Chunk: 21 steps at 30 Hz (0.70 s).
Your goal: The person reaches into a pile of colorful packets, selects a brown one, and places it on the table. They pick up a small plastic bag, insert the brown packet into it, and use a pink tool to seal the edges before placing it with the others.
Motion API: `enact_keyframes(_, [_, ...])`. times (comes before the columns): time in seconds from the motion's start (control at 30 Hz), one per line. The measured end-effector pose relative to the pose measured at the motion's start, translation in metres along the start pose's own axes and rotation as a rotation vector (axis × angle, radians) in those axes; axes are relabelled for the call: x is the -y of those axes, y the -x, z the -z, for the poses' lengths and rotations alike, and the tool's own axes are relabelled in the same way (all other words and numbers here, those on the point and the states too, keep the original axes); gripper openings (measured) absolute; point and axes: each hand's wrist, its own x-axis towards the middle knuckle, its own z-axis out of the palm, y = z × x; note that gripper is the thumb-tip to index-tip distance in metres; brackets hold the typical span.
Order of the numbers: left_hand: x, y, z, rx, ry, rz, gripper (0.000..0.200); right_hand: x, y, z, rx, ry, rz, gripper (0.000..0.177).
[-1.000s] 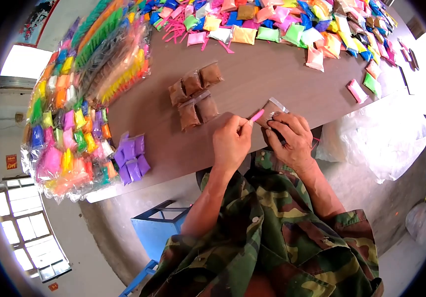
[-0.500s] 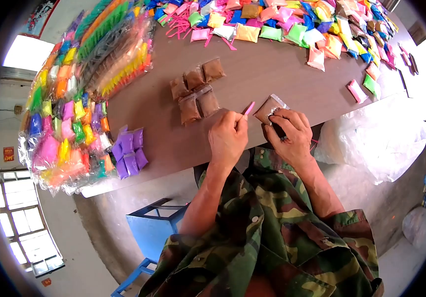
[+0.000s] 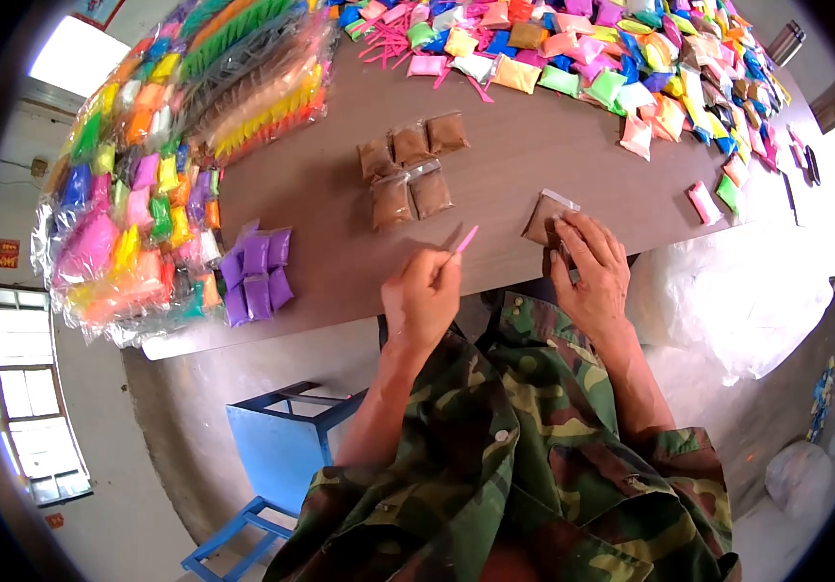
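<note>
Closed fingers of my left hand (image 3: 422, 299) pinch a thin pink plastic stick (image 3: 468, 239), its tip pointing up and right above the table's near edge. To the right, my right hand (image 3: 592, 267) grips the near right side of a small brown packet (image 3: 543, 215) with clear sealed edges. Thumb and fingers partly cover that packet, which is at the table edge. Farther back on the table lie several joined brown packets (image 3: 411, 167) in two rows, apart from both hands.
Purple packets (image 3: 256, 275) lie left, beside a large pile of bagged colourful packets (image 3: 131, 223). Loose packets (image 3: 602, 68) and pink sticks (image 3: 393, 39) cover the far side. A white plastic bag (image 3: 728, 291) hangs at the right; a blue stool (image 3: 281, 446) stands below the table.
My left hand has drawn back from the brown packet, leftward and nearer my body, still with the pink stick. My right hand stays on the packet. The view has shifted slightly.
</note>
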Motion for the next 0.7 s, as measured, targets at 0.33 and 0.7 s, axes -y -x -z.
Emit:
enact_keyframes(0.33, [0.068,0.002,0.074,-0.384,-0.181,-0.015,0.014,0.006,-0.011,0.004,0.16,0.119,-0.005,0.035])
enact_keyframes(0.7, [0.102,-0.002,0.072,-0.398,-0.083,0.144,0.014,0.012,-0.021,-0.013,0.027,0.046,0.017,0.018])
